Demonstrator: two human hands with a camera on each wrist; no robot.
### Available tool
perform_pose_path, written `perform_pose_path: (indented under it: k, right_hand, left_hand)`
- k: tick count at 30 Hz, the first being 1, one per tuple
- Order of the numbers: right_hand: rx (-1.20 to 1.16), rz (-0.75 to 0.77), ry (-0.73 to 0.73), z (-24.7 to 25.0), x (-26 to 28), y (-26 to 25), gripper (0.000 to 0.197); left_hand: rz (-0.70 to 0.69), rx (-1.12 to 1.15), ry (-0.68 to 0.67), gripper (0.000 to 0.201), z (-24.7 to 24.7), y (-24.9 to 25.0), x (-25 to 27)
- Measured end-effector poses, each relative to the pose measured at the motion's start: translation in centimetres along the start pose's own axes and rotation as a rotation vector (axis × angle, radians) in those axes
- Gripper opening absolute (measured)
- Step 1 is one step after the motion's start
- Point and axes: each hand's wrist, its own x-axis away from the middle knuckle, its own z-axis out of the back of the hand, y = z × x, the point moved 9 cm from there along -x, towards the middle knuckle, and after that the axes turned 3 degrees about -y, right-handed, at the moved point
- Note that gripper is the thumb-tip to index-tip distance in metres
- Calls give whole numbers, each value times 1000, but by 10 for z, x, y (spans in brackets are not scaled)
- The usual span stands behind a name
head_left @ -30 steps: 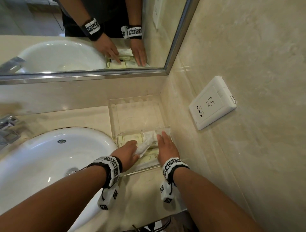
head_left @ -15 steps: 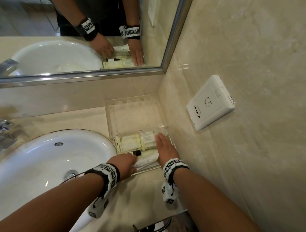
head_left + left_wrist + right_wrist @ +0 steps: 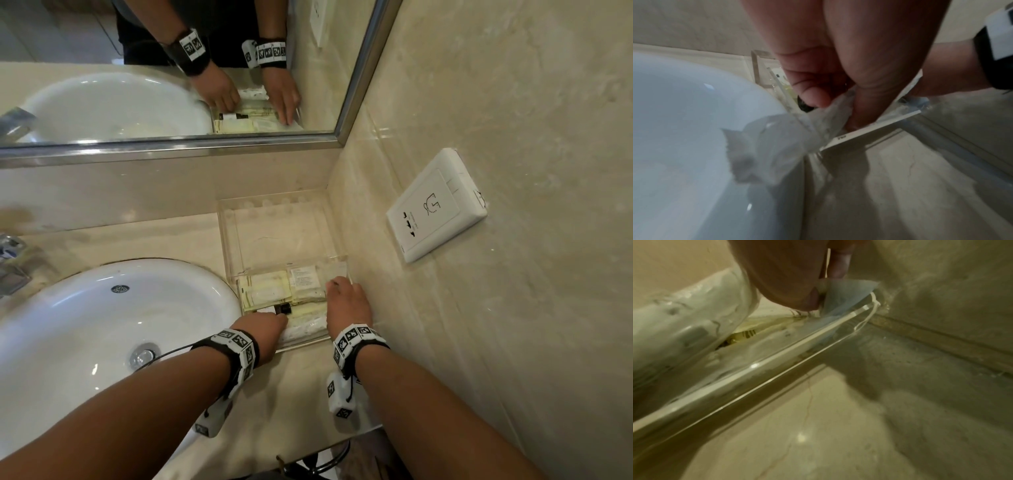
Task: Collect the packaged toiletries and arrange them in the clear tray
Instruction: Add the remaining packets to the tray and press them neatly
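The clear tray (image 3: 274,233) sits in the counter's corner against the right wall. Its near part holds cream packets (image 3: 263,291), a white printed packet (image 3: 303,277) and a small black-capped bottle (image 3: 282,309). Along the tray's front wall (image 3: 777,366) lies a long white packet (image 3: 306,330). My left hand (image 3: 265,329) pinches that packet's crinkled left end (image 3: 830,110) between thumb and fingers at the tray's front left corner. My right hand (image 3: 346,305) lies flat inside the tray's right side, its straight fingers (image 3: 337,284) pressing on a clear packet (image 3: 846,293).
A white sink (image 3: 102,325) lies directly left of the tray, with a faucet (image 3: 10,260) at the far left. A mirror (image 3: 171,85) hangs behind and a wall socket (image 3: 436,205) sits on the right marble wall. The counter edge is just behind my wrists.
My left hand brought the long white packet down from a slant over the tray to lie along the front wall, drawing back to the near corner. The right hand barely moved.
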Motion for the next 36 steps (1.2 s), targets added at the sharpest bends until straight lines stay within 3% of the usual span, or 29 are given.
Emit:
perform_pose_path:
  k: [8,16,29,36]
  right_hand:
    - [22,9,-50,8,-5,3,59]
    - [41,-22,-66,10,-10,3,46]
    - [76,2,-71,21,-16,3,38]
    - [116,-4,-131,14,-16,0,36]
  left_hand:
    - [16,3,21,26,3,-4,0]
    - [-51,-33,36,14,7,6,-2]
    - [-86,-51,48,23,16,14,4]
    - [-91,-18,76,17,17,9,7]
